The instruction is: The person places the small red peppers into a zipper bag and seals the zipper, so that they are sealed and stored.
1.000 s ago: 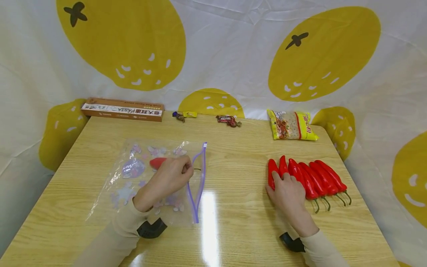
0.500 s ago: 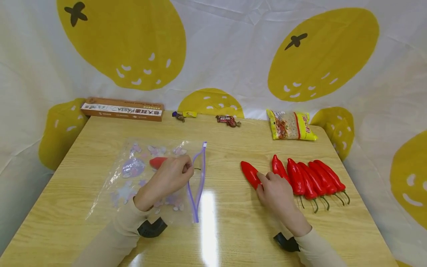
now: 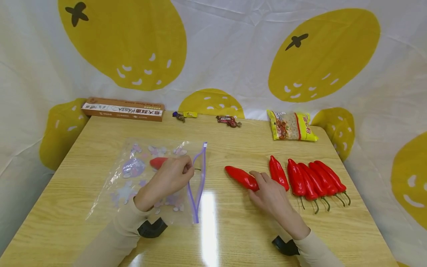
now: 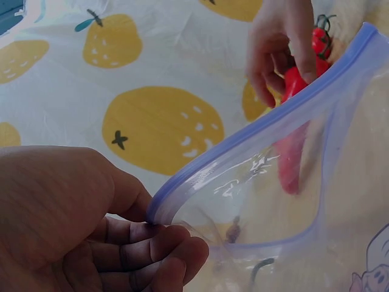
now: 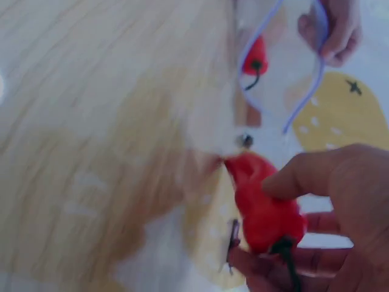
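Note:
A clear zip bag printed with purple figures lies at the left, its purple zip edge parted. My left hand pinches that edge between thumb and fingers, as the left wrist view shows. Inside the bag is one red pepper, partly hidden behind the hand. My right hand grips another red pepper near its stem end, tip pointing left toward the bag's mouth. In the right wrist view the thumb lies across this pepper, its green stem hanging toward the palm.
Right of my right hand lies a single pepper, then a row of several more. Along the back stand a pasta box, wrapped candies and a yellow food packet. A fruit-print cloth hangs behind.
My right hand has taken a pepper from the left end of the row and carried it left, turning its tip toward the bag. The adjoining pepper shifted slightly. The left hand stayed put.

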The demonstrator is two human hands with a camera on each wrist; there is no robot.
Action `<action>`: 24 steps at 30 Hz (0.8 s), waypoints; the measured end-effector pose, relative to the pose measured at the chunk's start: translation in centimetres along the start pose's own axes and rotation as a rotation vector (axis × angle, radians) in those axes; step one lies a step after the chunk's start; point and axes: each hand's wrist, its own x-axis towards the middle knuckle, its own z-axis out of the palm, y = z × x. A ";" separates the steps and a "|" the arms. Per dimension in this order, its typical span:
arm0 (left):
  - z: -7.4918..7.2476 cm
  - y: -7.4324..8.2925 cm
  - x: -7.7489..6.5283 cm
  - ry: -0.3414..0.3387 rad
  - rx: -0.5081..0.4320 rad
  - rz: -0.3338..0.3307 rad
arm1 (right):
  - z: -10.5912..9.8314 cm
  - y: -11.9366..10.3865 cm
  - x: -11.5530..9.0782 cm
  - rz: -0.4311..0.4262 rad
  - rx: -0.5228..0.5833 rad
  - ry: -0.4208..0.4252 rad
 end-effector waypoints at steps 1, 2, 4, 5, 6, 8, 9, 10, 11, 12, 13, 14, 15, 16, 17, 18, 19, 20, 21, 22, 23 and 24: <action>0.0 0.0 0.0 0.001 0.002 0.000 | -0.3 -0.5 0.2 -0.007 0.061 -0.008; 0.0 0.0 0.0 0.001 0.004 -0.001 | -0.5 -0.9 0.4 -0.019 0.123 -0.015; 0.0 0.0 0.0 0.002 0.007 -0.005 | -1.0 -1.9 0.8 -0.051 0.225 -0.015; 0.0 -0.1 0.0 0.002 0.009 -0.007 | -1.3 -2.4 1.0 -0.071 0.268 -0.007; 0.0 -0.1 0.0 0.002 0.010 -0.009 | -1.5 -2.8 1.2 -0.092 0.304 -0.001; 0.1 -0.1 0.1 0.003 0.013 -0.008 | -1.7 -3.6 1.6 -0.135 0.363 0.010; 0.1 -0.1 0.1 0.003 0.013 -0.009 | -1.7 -4.0 1.8 -0.155 0.381 0.009; 0.1 0.0 0.1 0.003 0.013 -0.009 | -1.6 -4.4 2.0 -0.177 0.400 0.004; 0.0 0.0 0.1 0.003 0.013 -0.011 | -1.5 -4.8 2.2 -0.199 0.420 -0.010; 0.0 0.0 0.1 0.002 0.012 -0.013 | -1.4 -5.2 2.5 -0.224 0.439 -0.026; 0.0 0.0 0.1 0.000 0.013 -0.015 | -1.2 -5.6 2.7 -0.249 0.452 -0.042; 0.0 0.0 0.1 -0.001 0.013 -0.018 | -1.0 -5.9 2.9 -0.273 0.458 -0.056; 0.0 0.0 0.1 -0.003 0.012 -0.021 | -0.7 -6.3 3.0 -0.294 0.462 -0.069; -0.1 0.1 0.1 -0.004 0.011 -0.024 | -0.5 -6.6 3.2 -0.316 0.467 -0.078; -0.1 0.1 0.1 -0.006 0.010 -0.026 | -0.2 -6.9 3.4 -0.333 0.469 -0.087; -0.1 0.1 0.1 -0.006 0.011 -0.027 | 0.0 -7.1 3.6 -0.348 0.467 -0.091; -0.1 0.1 0.1 -0.005 0.012 -0.026 | 0.3 -7.4 3.7 -0.362 0.465 -0.095; -0.1 0.1 0.1 -0.005 0.012 -0.025 | 0.5 -7.6 3.9 -0.373 0.461 -0.099; -0.2 0.1 0.1 -0.004 0.013 -0.023 | 0.8 -7.7 4.0 -0.381 0.457 -0.104; -0.2 0.1 0.1 -0.003 0.016 -0.020 | 1.0 -7.9 4.1 -0.388 0.456 -0.105; -0.2 0.1 0.1 -0.002 0.020 -0.017 | 1.3 -8.0 4.2 -0.392 0.455 -0.106; -0.2 0.1 0.1 -0.001 0.022 -0.015 | 1.6 -8.1 4.4 -0.396 0.452 -0.107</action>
